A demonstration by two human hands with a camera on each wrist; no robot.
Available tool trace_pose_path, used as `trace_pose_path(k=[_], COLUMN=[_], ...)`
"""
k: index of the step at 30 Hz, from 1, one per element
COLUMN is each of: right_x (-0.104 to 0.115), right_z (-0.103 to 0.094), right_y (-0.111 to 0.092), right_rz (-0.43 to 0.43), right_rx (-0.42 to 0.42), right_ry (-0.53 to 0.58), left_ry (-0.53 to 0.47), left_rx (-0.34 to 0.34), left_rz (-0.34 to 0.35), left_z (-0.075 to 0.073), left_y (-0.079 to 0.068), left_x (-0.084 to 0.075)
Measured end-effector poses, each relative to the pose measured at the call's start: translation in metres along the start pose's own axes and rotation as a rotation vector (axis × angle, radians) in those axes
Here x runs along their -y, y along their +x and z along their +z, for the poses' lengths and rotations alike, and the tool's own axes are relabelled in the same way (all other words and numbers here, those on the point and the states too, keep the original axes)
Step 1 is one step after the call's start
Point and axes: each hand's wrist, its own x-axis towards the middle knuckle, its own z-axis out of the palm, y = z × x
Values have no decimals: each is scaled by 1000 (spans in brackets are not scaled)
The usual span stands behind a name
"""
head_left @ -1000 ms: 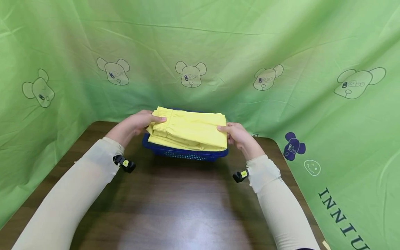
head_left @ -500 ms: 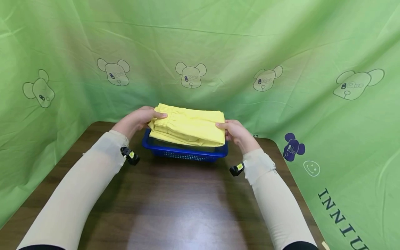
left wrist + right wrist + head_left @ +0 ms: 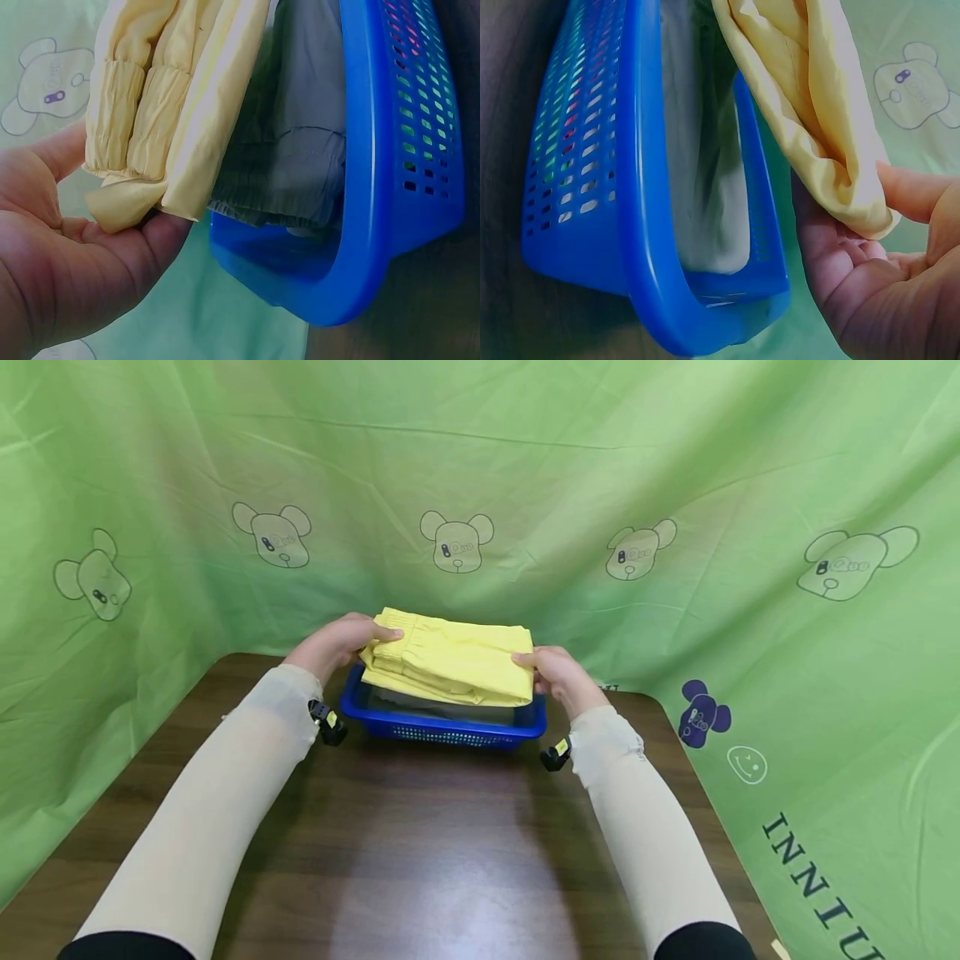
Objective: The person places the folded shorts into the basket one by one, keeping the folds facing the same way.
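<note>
Folded yellow pants [image 3: 457, 660] with a gathered elastic waistband hang level over the blue plastic basket [image 3: 450, 731]. My left hand [image 3: 345, 639] grips their waistband end, thumb on top and fingers underneath. At the opposite end, my right hand [image 3: 558, 675] pinches the folded edge the same way. Beneath them, a dark grey folded garment [image 3: 289, 165] with an elastic edge lies in the basket, as the left wrist view shows. The right wrist view shows a gap between the yellow pants [image 3: 810, 112] and the basket rim [image 3: 641, 187].
The basket stands at the back of a dark wooden table [image 3: 442, 843]. Directly behind it hangs a green curtain [image 3: 555, 460] with bear-head prints, which also runs along both sides. Small holes perforate the basket wall [image 3: 577, 142].
The yellow pants have moved back from the basket's front rim, uncovering the grey garment. Both hands moved with them, the left one rightward and the right one slightly leftward.
</note>
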Motion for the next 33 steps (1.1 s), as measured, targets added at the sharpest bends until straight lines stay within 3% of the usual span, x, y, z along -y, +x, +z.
trace_pose_path(k=[19, 27, 33], right_x=[0, -2, -6], right_z=[15, 19, 21], right_y=[15, 14, 15], right_rz=[11, 7, 30], right_rx=[-104, -144, -187], right_ry=[-47, -134, -179], left_ry=[116, 128, 150], left_rx=[-70, -118, -111], left_rz=[1, -10, -30], left_z=[2, 10, 15], left_y=[13, 18, 18], left_x=[6, 13, 14])
